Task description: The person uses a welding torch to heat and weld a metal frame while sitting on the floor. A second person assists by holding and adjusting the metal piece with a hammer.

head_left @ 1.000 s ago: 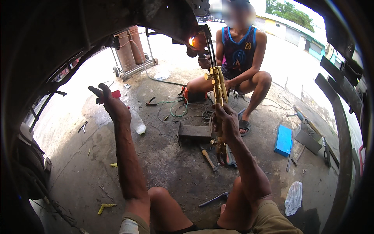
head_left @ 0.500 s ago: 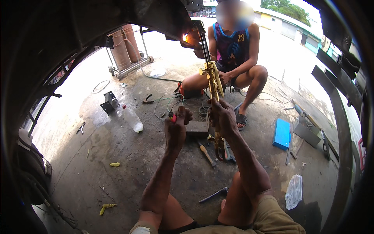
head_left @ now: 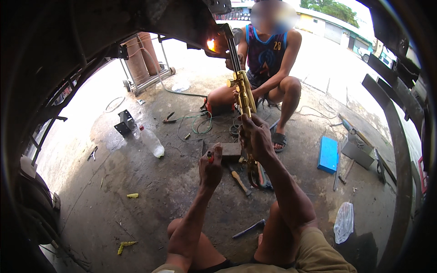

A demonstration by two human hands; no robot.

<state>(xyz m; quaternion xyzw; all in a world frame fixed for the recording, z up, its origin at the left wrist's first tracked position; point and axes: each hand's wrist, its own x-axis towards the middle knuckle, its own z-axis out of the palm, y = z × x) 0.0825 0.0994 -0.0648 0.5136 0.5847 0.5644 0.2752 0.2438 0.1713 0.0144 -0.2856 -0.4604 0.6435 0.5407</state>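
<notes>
My right hand (head_left: 256, 136) is wrapped round the handle of a brass cutting torch (head_left: 243, 88), which points up and away. Beside the torch's bent head burns a bright orange flame (head_left: 210, 44), under the edge of a dark metal structure (head_left: 173, 27). Lower and to the left, my left hand (head_left: 210, 170) is closed round a small red lighter (head_left: 210, 157), only its end showing. Just past both hands lies a rusty steel channel (head_left: 226, 149) on the floor. A hammer (head_left: 239, 182) with a wooden handle rests below the torch's rear end.
A co-worker (head_left: 273, 59) crouches opposite, one hand near the torch head. Gas cylinders (head_left: 136, 59) stand on a trolley at the back left. A plastic bottle (head_left: 152, 142), a black bracket (head_left: 125, 123), a blue box (head_left: 327, 154) and a plastic bag (head_left: 343, 223) lie around.
My left hand has lowered and shifted slightly right with the lighter. The torch has moved a little left with my right hand. The flame now shows more fully.
</notes>
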